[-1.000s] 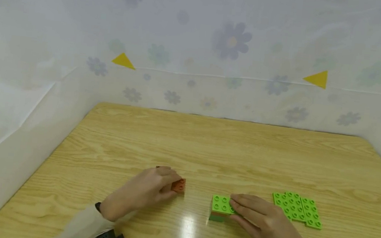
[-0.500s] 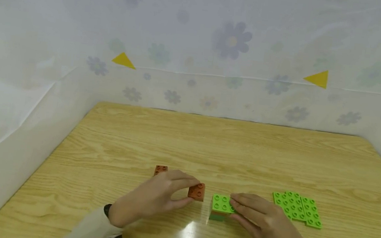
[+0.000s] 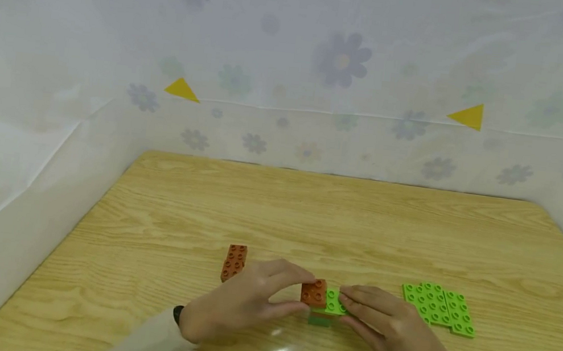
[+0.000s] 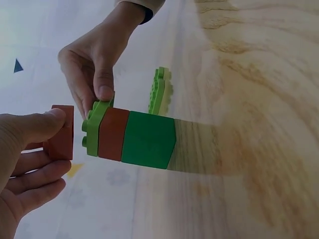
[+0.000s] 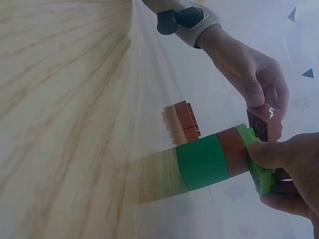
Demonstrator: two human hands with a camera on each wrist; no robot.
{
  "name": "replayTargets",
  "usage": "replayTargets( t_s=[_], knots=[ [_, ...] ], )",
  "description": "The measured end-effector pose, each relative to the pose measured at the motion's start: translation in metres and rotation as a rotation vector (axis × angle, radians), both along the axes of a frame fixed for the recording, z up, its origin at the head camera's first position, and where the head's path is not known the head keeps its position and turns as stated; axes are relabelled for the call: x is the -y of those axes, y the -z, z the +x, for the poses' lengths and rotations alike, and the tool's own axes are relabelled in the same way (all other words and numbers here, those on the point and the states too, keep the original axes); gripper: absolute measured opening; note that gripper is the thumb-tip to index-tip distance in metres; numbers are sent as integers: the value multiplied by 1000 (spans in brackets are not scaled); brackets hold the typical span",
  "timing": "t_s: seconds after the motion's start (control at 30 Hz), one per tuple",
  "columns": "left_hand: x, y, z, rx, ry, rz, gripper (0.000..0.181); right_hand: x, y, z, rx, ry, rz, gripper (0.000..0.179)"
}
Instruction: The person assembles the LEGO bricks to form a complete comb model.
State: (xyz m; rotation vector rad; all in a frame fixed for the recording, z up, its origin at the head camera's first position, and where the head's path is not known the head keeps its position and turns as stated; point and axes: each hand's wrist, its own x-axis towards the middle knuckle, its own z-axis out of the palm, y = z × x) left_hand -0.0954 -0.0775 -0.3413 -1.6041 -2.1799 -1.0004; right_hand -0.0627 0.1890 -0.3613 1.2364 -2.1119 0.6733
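Observation:
My left hand [image 3: 258, 296] pinches a small red-brown building brick [image 3: 314, 293] between thumb and fingers. It hangs just above the left end of a light green plate [image 3: 332, 300]; a narrow gap separates it from the studs in the left wrist view. That plate tops an upright stack, with a red-brown brick [image 4: 112, 134] under it and a dark green block [image 4: 149, 139] on the table. Gripping the plate's right end, my right hand [image 3: 399, 331] has its thumb on the near side and hides part of the plate.
Red-brown bricks [image 3: 235, 261] lie side by side to the left, partly behind my left hand. Flat light green plates [image 3: 430, 305] lie on the wooden table [image 3: 338, 221] to the right. A flowered white curtain [image 3: 294, 57] stands behind the table.
My left hand has carried the small red-brown brick rightward, away from the other red-brown bricks, to above the light green plate. My right hand has stayed on the stack.

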Motion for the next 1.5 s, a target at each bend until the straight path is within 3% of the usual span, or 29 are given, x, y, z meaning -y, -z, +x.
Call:
replayTargets(
  t_s=[0.17,0.53,0.8,0.93,1.2,1.37,1.5],
  knots=[
    [-7,5,0,-79,18,10,37,-1,0,0,13,1,-4,39],
    [-17,9,-1,-147,4,14,33,-1,1,0,-6,6,-5,39],
    [-19,11,-1,-131,-24,5,31,0,4,-1,2,-4,-25,38],
    [-21,8,1,-212,-44,-30,29,1,5,-1,-14,-8,-41,39],
    [-26,1,6,-135,-68,-89,23,1,2,-1,7,-1,-40,42],
    [-26,3,5,-151,-68,-89,22,3,-2,3,24,20,-55,43],
    [-27,3,5,-169,-63,-100,26,6,-4,3,-40,-49,-60,43]
  ],
)
